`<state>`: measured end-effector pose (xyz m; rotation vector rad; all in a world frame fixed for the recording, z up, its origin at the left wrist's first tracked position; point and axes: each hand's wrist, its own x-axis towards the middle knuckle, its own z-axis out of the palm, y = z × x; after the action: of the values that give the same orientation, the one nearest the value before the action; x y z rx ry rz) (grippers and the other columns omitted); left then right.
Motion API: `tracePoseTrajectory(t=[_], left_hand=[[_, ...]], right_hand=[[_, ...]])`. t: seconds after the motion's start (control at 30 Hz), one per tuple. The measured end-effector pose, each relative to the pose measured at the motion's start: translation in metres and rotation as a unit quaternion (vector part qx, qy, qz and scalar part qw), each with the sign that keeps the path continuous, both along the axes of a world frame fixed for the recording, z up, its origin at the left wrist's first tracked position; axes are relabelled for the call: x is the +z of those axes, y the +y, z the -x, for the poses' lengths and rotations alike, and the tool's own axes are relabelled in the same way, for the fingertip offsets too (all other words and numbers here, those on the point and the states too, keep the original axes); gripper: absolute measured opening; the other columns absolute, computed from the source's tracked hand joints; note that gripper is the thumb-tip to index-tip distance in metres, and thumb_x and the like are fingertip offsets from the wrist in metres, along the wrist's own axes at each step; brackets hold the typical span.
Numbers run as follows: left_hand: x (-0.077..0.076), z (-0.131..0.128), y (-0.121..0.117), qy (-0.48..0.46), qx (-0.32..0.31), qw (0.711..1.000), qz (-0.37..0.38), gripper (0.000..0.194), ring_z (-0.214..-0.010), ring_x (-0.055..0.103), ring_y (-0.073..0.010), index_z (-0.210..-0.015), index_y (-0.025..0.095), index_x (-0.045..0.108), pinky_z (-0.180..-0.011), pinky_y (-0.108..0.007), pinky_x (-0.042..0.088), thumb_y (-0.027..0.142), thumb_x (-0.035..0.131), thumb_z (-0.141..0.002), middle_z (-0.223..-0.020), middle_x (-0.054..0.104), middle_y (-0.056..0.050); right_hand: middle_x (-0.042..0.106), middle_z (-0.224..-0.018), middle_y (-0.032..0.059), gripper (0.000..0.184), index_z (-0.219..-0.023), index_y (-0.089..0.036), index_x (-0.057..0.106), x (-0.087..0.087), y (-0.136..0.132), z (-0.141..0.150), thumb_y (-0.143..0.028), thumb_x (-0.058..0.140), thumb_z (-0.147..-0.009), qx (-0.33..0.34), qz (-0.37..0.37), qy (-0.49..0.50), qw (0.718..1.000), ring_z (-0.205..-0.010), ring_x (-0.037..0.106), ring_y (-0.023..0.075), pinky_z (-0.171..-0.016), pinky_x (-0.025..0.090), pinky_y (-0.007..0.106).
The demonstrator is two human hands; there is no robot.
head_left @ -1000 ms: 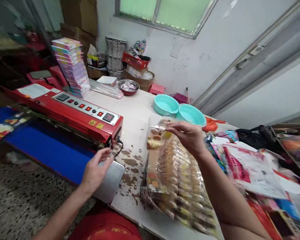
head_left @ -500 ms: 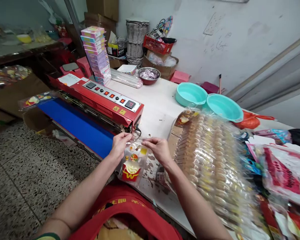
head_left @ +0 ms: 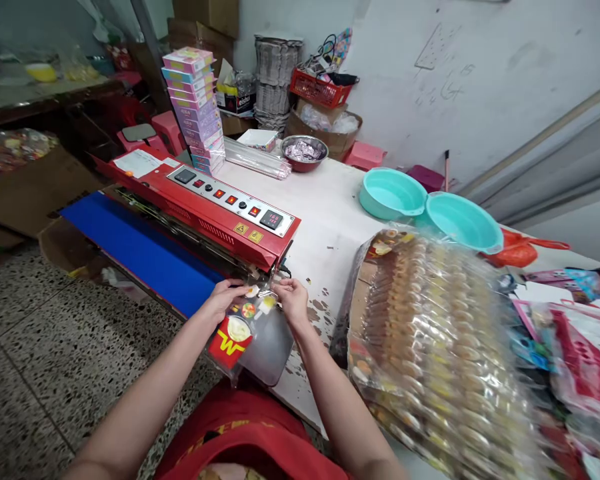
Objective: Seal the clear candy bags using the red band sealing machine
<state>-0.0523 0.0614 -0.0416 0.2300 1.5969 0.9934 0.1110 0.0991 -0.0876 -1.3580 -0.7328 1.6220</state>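
Observation:
A clear plastic bag with a red fries-shaped piece and small food-shaped pieces inside hangs between my hands. My left hand pinches its upper left part. At the upper right, my right hand grips the bag's top edge. That top edge is at the near right end of the red sealing machine, whose blue conveyor belt runs off to the left. Below the bag lies a grey metal plate. Whether the bag's edge is inside the machine's inlet, I cannot tell.
To the right, a cardboard box holds rows of similar filled bags. Two turquoise basins stand behind it. A stack of small boxes rises behind the machine, near a metal bowl of small packets. Plastic packaging is piled far right.
My right hand took a bag from the box and brought it left; both hands then moved it to the machine's end. A bag seen earlier at the belt's far end is gone.

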Motion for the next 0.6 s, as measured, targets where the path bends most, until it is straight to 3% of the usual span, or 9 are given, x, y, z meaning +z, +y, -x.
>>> tracePoseTrajectory(t=[0.1,0.23,0.33,0.43,0.5,0.6], left_hand=[[-0.002,0.012,0.003,0.007,0.015,1.0,-0.009,0.054,-0.048,0.064,-0.0213,-0.091,0.012,0.058,-0.045,-0.027,0.05,0.019,0.09,-0.047,-0.066,0.07,-0.01],[-0.005,0.031,0.01,0.017,0.04,0.999,-0.02,0.052,-0.05,0.065,-0.0197,-0.088,0.013,0.057,-0.049,-0.026,0.053,0.017,0.089,-0.048,-0.064,0.069,-0.006],[-0.009,0.048,0.017,0.026,0.03,0.999,-0.023,0.052,-0.051,0.065,-0.0184,-0.087,0.012,0.061,-0.048,-0.024,0.053,0.014,0.09,-0.045,-0.067,0.07,-0.006],[-0.008,0.055,0.017,0.026,-0.037,0.999,-0.017,0.056,-0.055,0.066,-0.0193,-0.09,0.01,0.064,-0.05,-0.025,0.053,0.02,0.091,-0.042,-0.072,0.072,-0.009],[-0.004,0.051,0.009,0.001,-0.096,0.995,-0.014,0.06,-0.06,0.067,-0.0207,-0.096,0.009,0.065,-0.053,-0.027,0.054,0.027,0.092,-0.045,-0.078,0.072,-0.011],[0.0,0.035,-0.009,-0.035,-0.162,0.986,-0.036,0.06,-0.063,0.067,-0.0177,-0.105,0.011,0.065,-0.055,-0.023,0.051,0.033,0.089,-0.055,-0.085,0.072,-0.011]], right_hand=[[0.057,-0.057,-0.0044,0.053,-0.075,-0.022,0.045,-0.002,0.002,0.014,-0.049,0.081,-0.048,-0.036,0.011,-0.006,0.999,-0.05,0.054,0.0138,-0.046,0.041,0.024],[0.061,-0.083,0.0014,0.054,-0.09,-0.021,0.049,0.02,0.008,-0.005,-0.056,0.076,-0.06,-0.066,-0.051,-0.099,0.992,-0.069,0.059,0.0157,-0.055,0.051,0.027],[0.062,-0.087,0.0034,0.048,-0.09,-0.019,0.056,0.045,0.026,-0.043,-0.054,0.076,-0.064,0.002,-0.11,-0.157,0.981,-0.076,0.059,0.0158,-0.061,0.052,0.027],[0.062,-0.08,0.0026,0.047,-0.085,-0.017,0.059,0.058,0.037,-0.074,-0.054,0.077,-0.062,0.123,-0.051,-0.147,0.98,-0.071,0.059,0.0158,-0.059,0.051,0.027],[0.064,-0.081,0.0034,0.05,-0.087,-0.016,0.062,0.056,0.032,-0.079,-0.053,0.08,-0.059,0.18,0.002,-0.138,0.974,-0.071,0.06,0.0163,-0.059,0.052,0.028],[0.068,-0.09,0.0058,0.058,-0.1,-0.017,0.063,0.042,0.007,-0.067,-0.049,0.084,-0.056,0.201,0.024,-0.102,0.974,-0.078,0.064,0.0187,-0.062,0.052,0.028]])
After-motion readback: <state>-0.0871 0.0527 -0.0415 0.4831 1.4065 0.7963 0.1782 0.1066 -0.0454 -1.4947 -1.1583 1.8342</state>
